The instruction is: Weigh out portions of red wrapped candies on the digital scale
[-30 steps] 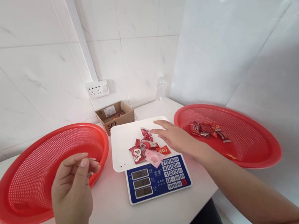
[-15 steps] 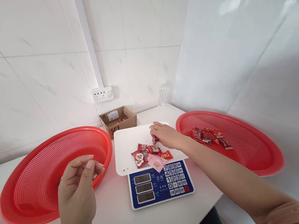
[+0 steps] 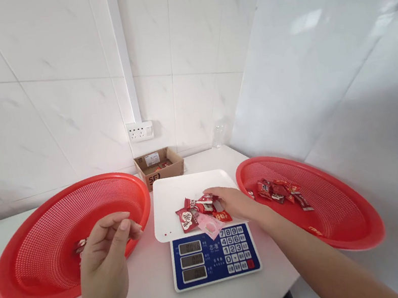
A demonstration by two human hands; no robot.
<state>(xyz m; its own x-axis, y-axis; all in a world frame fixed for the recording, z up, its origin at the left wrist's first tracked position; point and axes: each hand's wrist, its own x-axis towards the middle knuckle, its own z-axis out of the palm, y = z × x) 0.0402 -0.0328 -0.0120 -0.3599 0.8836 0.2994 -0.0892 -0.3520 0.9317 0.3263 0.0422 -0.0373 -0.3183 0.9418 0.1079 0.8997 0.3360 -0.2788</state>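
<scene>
My right hand [image 3: 231,201] reaches over the white weighing tray [image 3: 168,193], its fingertips closed on a red wrapped candy [image 3: 207,198] at the top of a small pile. Around it lie a dark red candy packet [image 3: 187,220] with white lettering, a pink packet [image 3: 210,225] and a bright red-orange one [image 3: 222,216]. The tray sits on a digital scale [image 3: 215,257] with a blue keypad panel. My left hand [image 3: 105,253] hangs in front of the left red basket [image 3: 22,262], fingers loosely curled and thumb near them, with nothing visible between.
On the right, a red basket [image 3: 346,195] holds several wrapped candies [image 3: 279,190]. A few candies [image 3: 81,245] show in the left basket, partly behind my hand. Behind the tray stands a cardboard box [image 3: 163,173] with candies inside. A clear plastic container [image 3: 218,135] is near the wall.
My right hand has come down from above the tray to the pile, with the candy in its fingers now among the others. My left hand is almost still. The view has tilted slightly.
</scene>
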